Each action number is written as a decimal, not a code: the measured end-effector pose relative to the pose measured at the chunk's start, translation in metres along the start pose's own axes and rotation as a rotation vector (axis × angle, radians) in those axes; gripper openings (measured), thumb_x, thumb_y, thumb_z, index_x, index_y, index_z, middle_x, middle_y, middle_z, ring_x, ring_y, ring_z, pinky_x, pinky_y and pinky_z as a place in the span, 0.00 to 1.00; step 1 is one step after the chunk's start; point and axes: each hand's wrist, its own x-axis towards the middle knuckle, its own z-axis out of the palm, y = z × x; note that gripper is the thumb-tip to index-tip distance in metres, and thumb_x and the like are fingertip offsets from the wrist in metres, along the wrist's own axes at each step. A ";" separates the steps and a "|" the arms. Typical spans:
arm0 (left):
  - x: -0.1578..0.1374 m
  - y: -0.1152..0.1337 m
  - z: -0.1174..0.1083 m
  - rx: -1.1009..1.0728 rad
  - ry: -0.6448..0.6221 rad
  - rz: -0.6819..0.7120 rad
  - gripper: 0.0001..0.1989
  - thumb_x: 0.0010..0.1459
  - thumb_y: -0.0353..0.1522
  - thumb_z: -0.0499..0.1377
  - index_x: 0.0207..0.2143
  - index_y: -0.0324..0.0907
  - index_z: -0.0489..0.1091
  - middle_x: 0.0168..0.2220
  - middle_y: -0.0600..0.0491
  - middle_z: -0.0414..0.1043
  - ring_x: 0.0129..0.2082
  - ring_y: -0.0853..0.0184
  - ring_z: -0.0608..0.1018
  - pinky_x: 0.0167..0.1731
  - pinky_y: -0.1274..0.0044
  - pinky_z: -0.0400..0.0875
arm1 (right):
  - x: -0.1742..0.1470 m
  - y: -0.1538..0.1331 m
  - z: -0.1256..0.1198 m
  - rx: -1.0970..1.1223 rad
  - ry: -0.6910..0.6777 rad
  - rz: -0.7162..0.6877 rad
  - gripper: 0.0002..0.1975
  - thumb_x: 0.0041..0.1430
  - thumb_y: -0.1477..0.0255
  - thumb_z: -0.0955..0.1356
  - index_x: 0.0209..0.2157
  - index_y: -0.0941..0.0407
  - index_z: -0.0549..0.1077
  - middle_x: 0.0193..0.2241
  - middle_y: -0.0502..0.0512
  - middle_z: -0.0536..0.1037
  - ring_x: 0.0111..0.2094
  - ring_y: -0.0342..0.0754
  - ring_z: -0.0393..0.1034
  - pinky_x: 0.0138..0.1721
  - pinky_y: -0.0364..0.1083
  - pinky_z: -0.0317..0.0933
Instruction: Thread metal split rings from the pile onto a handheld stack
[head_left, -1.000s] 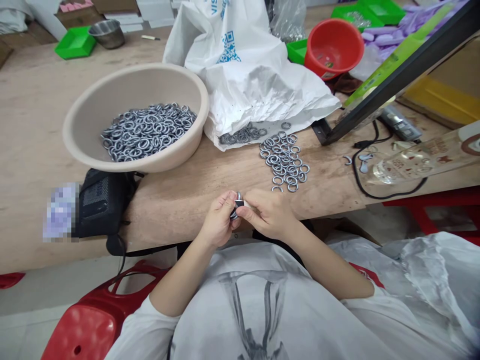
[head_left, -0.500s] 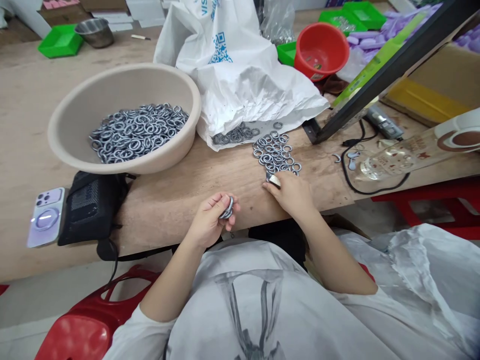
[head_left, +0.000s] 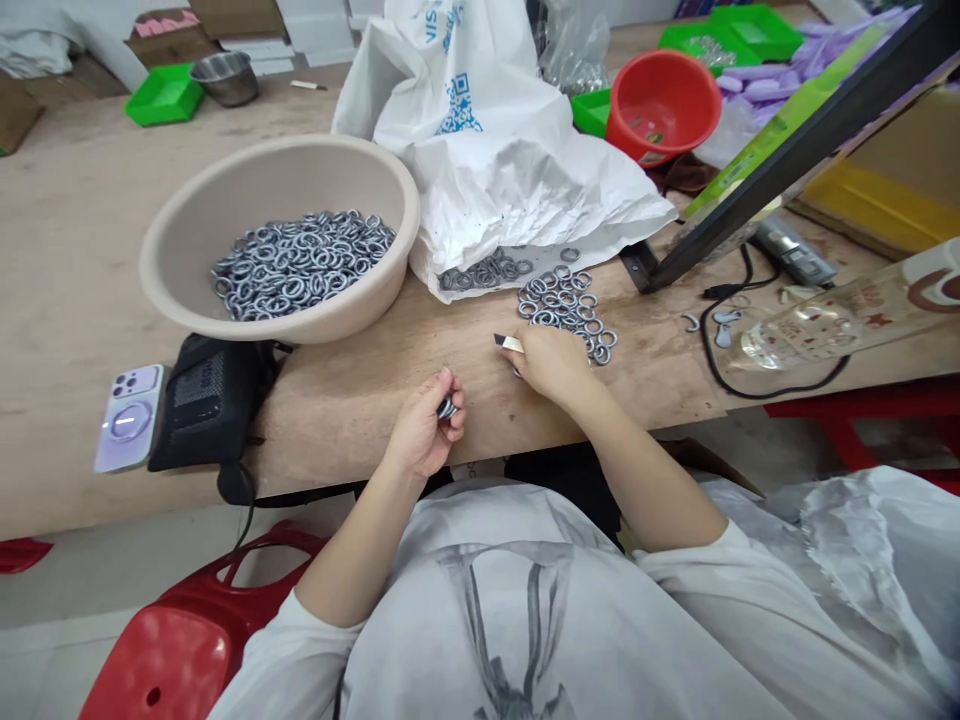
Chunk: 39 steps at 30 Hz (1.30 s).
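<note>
My left hand is closed around a few grey rings, just above the table's front edge. In my right hand is a small knife with a dark, slanted tip and a pale body, pointing left. That hand rests at the near side of a loose pile of grey rings and covers part of it. Behind the pile, more rings lie in the mouth of a white woven sack. A large beige basin at the left holds a heap of similar rings.
A black pouch and a purple phone lie left of my hands. A dark metal post slants up at the right, near a clear bottle and a black cable. A red bowl stands behind.
My right hand has moved left and nearer along the pile with the knife. My left hand's fingers have closed more tightly over its rings. The view has shifted slightly left.
</note>
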 end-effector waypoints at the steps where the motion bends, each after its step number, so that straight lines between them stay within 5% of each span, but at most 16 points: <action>1: 0.000 -0.002 0.000 0.031 0.004 0.021 0.21 0.48 0.44 0.70 0.32 0.40 0.66 0.22 0.61 0.63 0.15 0.80 0.64 0.11 0.88 0.52 | -0.002 -0.003 -0.001 0.077 0.012 -0.030 0.13 0.64 0.63 0.65 0.36 0.58 0.77 0.36 0.62 0.80 0.34 0.54 0.72 0.32 0.47 0.54; 6: 0.006 -0.015 -0.003 0.233 -0.027 0.185 0.22 0.53 0.47 0.66 0.41 0.41 0.70 0.24 0.60 0.65 0.16 0.78 0.64 0.11 0.86 0.53 | -0.019 -0.013 0.002 0.569 -0.032 -0.204 0.14 0.64 0.61 0.64 0.33 0.56 0.76 0.27 0.51 0.76 0.30 0.47 0.68 0.31 0.44 0.55; 10: 0.008 -0.016 -0.005 0.290 0.039 0.279 0.21 0.54 0.46 0.65 0.41 0.41 0.70 0.24 0.60 0.65 0.15 0.78 0.64 0.11 0.85 0.53 | -0.017 -0.004 0.006 0.300 0.145 0.022 0.14 0.62 0.63 0.68 0.46 0.54 0.77 0.42 0.58 0.78 0.40 0.53 0.71 0.35 0.46 0.56; 13: 0.007 -0.012 -0.007 0.288 0.075 0.290 0.19 0.53 0.46 0.65 0.39 0.41 0.69 0.23 0.60 0.65 0.14 0.79 0.62 0.11 0.85 0.52 | -0.013 0.003 0.009 0.100 0.096 0.116 0.17 0.62 0.59 0.68 0.46 0.53 0.77 0.46 0.61 0.76 0.40 0.56 0.72 0.34 0.47 0.56; 20: 0.008 -0.013 -0.005 0.331 0.066 0.275 0.16 0.53 0.43 0.66 0.36 0.40 0.70 0.22 0.60 0.64 0.14 0.79 0.61 0.12 0.84 0.51 | -0.003 -0.002 0.013 0.097 0.095 0.079 0.21 0.61 0.56 0.68 0.51 0.52 0.75 0.47 0.60 0.76 0.41 0.57 0.73 0.35 0.48 0.58; 24: 0.010 -0.014 -0.006 0.350 0.056 0.290 0.15 0.54 0.42 0.65 0.36 0.41 0.70 0.22 0.60 0.65 0.14 0.79 0.62 0.12 0.84 0.51 | 0.007 -0.005 0.013 0.130 0.067 0.035 0.12 0.60 0.63 0.70 0.42 0.54 0.79 0.42 0.60 0.77 0.39 0.54 0.72 0.35 0.47 0.57; 28: 0.008 -0.012 -0.008 0.335 0.035 0.271 0.18 0.55 0.46 0.64 0.36 0.40 0.70 0.22 0.60 0.64 0.13 0.79 0.62 0.12 0.85 0.51 | 0.003 -0.010 0.011 0.563 -0.006 -0.066 0.07 0.56 0.66 0.72 0.33 0.56 0.78 0.29 0.52 0.76 0.32 0.48 0.68 0.33 0.45 0.57; 31: 0.003 -0.008 -0.006 0.302 -0.080 0.101 0.25 0.54 0.54 0.61 0.33 0.39 0.69 0.20 0.59 0.63 0.13 0.79 0.60 0.11 0.85 0.48 | -0.010 -0.016 0.007 0.929 -0.020 -0.237 0.13 0.53 0.61 0.74 0.26 0.56 0.75 0.25 0.49 0.70 0.30 0.45 0.65 0.33 0.44 0.57; 34: -0.004 -0.004 -0.002 0.228 -0.207 -0.095 0.26 0.51 0.54 0.63 0.28 0.39 0.65 0.18 0.59 0.60 0.12 0.80 0.57 0.11 0.86 0.46 | -0.020 -0.018 0.003 1.103 -0.039 -0.343 0.18 0.50 0.57 0.75 0.21 0.56 0.73 0.25 0.48 0.66 0.29 0.44 0.63 0.32 0.44 0.56; 39: -0.010 0.002 0.003 0.147 -0.211 -0.100 0.24 0.50 0.47 0.68 0.26 0.40 0.61 0.18 0.61 0.59 0.13 0.81 0.57 0.12 0.87 0.48 | -0.027 -0.014 0.009 1.311 -0.143 -0.380 0.15 0.47 0.58 0.78 0.27 0.55 0.77 0.28 0.49 0.71 0.31 0.45 0.65 0.34 0.46 0.58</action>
